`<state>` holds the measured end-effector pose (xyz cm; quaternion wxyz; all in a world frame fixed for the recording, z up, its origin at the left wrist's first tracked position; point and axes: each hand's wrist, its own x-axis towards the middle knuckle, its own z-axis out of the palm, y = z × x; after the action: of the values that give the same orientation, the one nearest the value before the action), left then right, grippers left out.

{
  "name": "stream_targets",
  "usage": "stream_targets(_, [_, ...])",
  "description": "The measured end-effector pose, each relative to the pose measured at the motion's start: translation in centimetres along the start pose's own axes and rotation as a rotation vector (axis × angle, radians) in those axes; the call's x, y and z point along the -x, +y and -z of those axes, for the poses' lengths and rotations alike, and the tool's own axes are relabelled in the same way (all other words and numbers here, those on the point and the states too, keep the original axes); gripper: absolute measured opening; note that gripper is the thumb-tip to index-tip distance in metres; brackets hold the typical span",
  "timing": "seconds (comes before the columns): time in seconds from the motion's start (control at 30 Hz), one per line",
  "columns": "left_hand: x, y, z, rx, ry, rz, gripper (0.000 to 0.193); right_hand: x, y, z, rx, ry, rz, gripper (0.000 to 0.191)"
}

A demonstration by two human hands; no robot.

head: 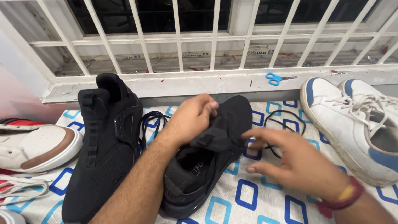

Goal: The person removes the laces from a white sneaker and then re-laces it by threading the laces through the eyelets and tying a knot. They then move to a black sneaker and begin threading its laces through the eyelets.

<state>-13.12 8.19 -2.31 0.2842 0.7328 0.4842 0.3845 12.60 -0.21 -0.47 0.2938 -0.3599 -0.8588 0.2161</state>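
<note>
shoe under left hand: all black, knit upper, sole black too
shoe left of left hand: black, same matte tone
lace between the two shoes: black
lace past right hand: black loop
cloth under both hands: white, outlined rectangles in dark blue and light blue
wristband on right wrist: red with a yellow bit, looks like thread, blurry
sneakers right of right hand: white, blue heel and side patches, off-white laces, soles dirty
shoe far left of left hand: cream with brown band, white sole
scissors beyond right hand: light blue handles
grille beyond hands: white bars
</note>
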Motion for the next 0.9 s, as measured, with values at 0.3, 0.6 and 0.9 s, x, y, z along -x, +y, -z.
stream_targets(0.3, [-0.1,-0.3,0.3,0.143,0.465,0.276,0.022,1.3,4.1,2.8,-0.977,0.483,-0.233,0.037])
stream_targets(0.6, [-0.2,-1.6,0.2,0.173,0.481,0.102,0.022,1.1,4.3,4.6,-0.148,0.868,-0.141,0.028])
stream_targets(0.9, [0.2,-1.5,0.1,0.302,0.006,0.2,0.028,0.1,1.0,1.1,-0.071,0.054,0.124,0.022])
